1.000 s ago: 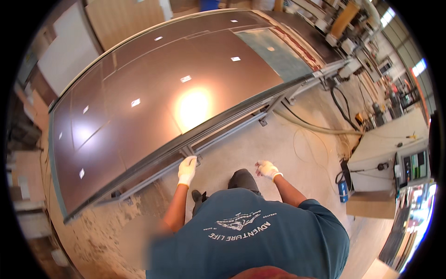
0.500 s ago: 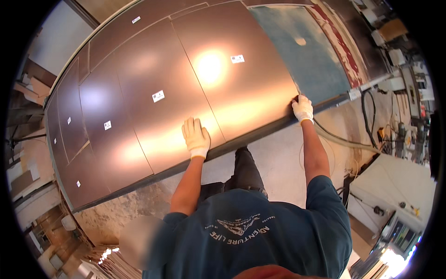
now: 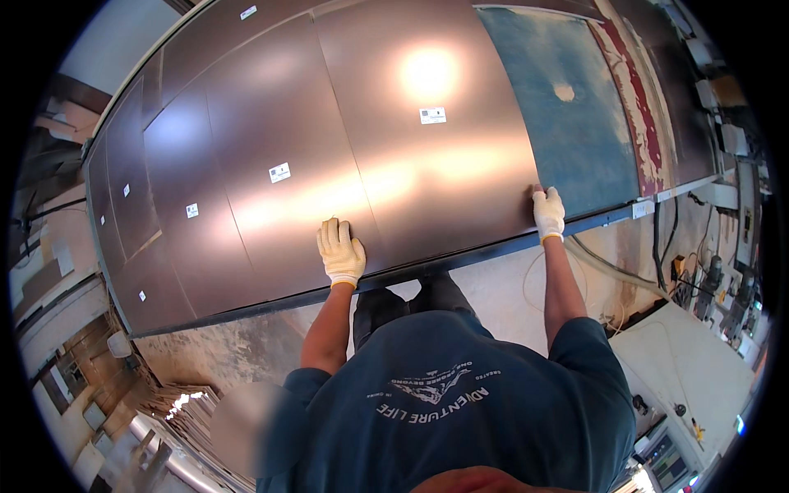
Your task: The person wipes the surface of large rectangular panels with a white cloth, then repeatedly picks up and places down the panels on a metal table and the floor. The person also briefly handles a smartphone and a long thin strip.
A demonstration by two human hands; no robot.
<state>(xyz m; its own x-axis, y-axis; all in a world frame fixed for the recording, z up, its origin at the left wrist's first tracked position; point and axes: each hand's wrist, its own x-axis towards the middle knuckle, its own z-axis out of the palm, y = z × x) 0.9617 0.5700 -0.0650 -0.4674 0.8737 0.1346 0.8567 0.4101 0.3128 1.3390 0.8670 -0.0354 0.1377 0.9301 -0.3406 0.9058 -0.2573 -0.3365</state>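
Both my hands wear pale knitted gloves. My left hand lies flat on a shiny brown sheet panel near its front edge, fingers forward and slightly apart. At the right front corner of the rightmost brown panel, my right hand has its fingers bent together against the side edge; its thumb is not clearly visible. That panel lies flat beside a similar brown panel, with a thin seam between them. Small white labels are stuck on the panels. Right of them shows a worn blue surface.
A patchy red and tan strip runs beside the blue surface. Dark edging borders the long table's front. Hoses hang at the right, near a pale cabinet. Stacked sheets stand at lower left.
The view has shifted, and my body is closer to the table. My right hand has shifted slightly at the panel corner. My left hand stays flat on the brown panel.
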